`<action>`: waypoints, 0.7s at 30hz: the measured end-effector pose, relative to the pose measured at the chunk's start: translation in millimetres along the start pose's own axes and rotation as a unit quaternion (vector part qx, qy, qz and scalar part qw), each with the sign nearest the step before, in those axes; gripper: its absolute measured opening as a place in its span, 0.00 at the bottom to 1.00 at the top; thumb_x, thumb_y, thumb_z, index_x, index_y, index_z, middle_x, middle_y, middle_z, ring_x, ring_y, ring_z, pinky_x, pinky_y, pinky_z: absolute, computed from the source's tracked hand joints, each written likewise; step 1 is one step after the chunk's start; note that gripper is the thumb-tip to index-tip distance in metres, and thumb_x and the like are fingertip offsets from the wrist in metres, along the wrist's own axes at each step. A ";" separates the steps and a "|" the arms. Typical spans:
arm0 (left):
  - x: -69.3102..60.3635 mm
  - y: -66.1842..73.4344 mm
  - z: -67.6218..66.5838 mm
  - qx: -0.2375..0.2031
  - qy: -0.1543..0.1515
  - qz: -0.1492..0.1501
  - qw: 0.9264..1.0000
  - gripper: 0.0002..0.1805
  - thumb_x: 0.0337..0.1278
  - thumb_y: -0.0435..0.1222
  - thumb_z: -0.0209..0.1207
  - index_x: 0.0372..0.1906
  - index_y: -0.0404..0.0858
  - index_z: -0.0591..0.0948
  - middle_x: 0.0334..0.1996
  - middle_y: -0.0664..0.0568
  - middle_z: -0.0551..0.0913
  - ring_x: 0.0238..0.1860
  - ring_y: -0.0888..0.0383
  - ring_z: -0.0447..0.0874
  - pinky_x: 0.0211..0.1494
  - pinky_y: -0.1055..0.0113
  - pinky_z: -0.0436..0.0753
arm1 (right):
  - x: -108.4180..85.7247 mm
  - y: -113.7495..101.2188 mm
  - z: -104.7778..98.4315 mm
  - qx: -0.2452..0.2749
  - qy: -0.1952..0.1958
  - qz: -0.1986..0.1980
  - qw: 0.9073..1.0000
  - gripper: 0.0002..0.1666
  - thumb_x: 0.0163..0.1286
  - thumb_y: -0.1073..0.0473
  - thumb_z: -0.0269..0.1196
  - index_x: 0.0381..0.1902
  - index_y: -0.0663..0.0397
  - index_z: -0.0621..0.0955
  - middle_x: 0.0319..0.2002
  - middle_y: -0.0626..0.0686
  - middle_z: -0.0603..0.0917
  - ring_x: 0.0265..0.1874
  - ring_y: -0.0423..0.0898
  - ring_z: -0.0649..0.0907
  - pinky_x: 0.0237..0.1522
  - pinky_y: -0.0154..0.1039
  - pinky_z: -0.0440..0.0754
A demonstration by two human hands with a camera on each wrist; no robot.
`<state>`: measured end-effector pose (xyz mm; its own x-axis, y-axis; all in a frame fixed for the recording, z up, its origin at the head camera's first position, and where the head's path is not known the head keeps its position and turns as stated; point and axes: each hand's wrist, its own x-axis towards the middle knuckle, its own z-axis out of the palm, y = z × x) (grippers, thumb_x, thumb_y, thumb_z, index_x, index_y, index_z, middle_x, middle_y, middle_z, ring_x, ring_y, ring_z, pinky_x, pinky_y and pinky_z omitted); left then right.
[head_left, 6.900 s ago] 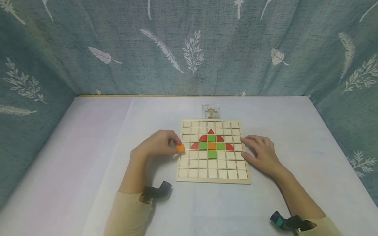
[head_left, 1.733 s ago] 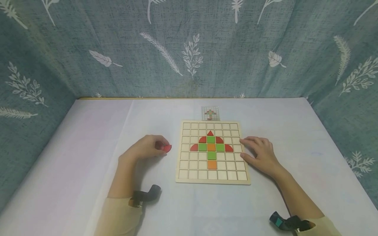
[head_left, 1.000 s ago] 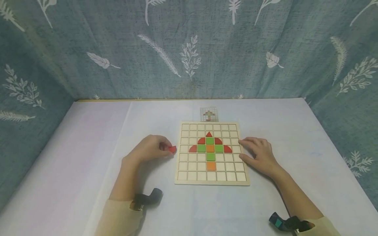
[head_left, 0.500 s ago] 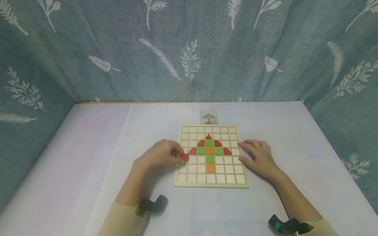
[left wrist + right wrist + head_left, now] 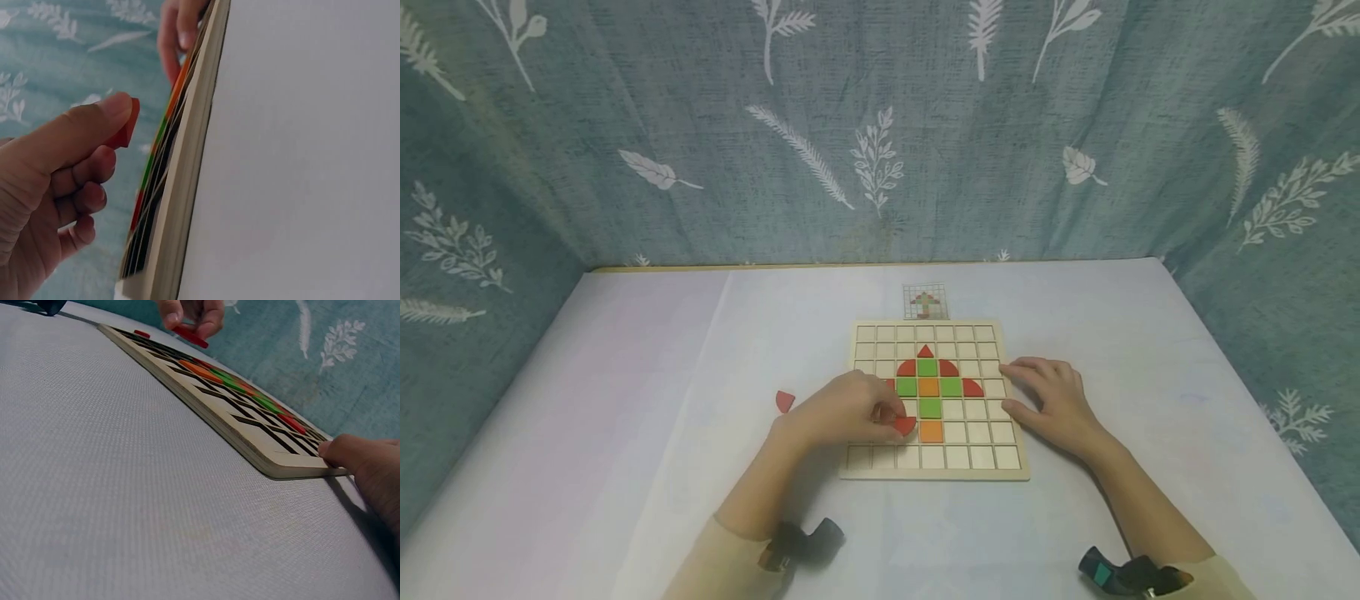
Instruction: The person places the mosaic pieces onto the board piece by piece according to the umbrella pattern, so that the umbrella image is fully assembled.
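Observation:
My left hand [image 5: 850, 408] pinches a red quarter-circle tile [image 5: 905, 426] between thumb and fingers. In the head view it is over the board, just left of the lower orange square [image 5: 931, 431]; the right wrist view shows the tile raised above the surface. The wooden grid board [image 5: 932, 475] bears red, green and orange tiles in a pointed, arrow-like shape. The left hand partly covers the leftmost red tile. My right hand [image 5: 1048, 396] rests at the board's right edge, thumb and fingertips touching it, fingers fairly straight.
Another red quarter-circle tile [image 5: 785, 402] lies on the white tabletop left of the board, close to my left wrist. Beyond the board's far edge lies a small printed card [image 5: 925, 301] with a similar picture. A patterned curtain [image 5: 880, 125] closes off the back and sides.
An orange square was set low on the board. Then my left hand carried a red tile from the left table area rightwards over the board, uncovering another red tile. The right hand stays put.

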<state>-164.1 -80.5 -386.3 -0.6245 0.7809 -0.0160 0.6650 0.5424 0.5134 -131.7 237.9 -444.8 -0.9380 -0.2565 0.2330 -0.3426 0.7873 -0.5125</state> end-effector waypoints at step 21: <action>9.4 23.6 23.3 0.069 -0.022 0.026 0.997 0.13 0.43 0.48 0.70 0.35 0.49 0.86 0.24 0.68 0.77 0.28 0.68 0.70 0.39 0.72 0.69 | -0.8 0.3 -0.4 0.003 0.001 -0.007 1.000 0.28 0.60 0.52 0.64 0.58 0.51 0.76 0.57 0.58 0.73 0.54 0.57 0.65 0.54 0.57 0.55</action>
<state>-144.7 -53.1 -394.3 -0.5719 0.8197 -0.0314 0.7473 0.5364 0.3921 -131.0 238.6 -444.9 -0.9332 -0.2658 0.2419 -0.3556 0.7804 -0.5143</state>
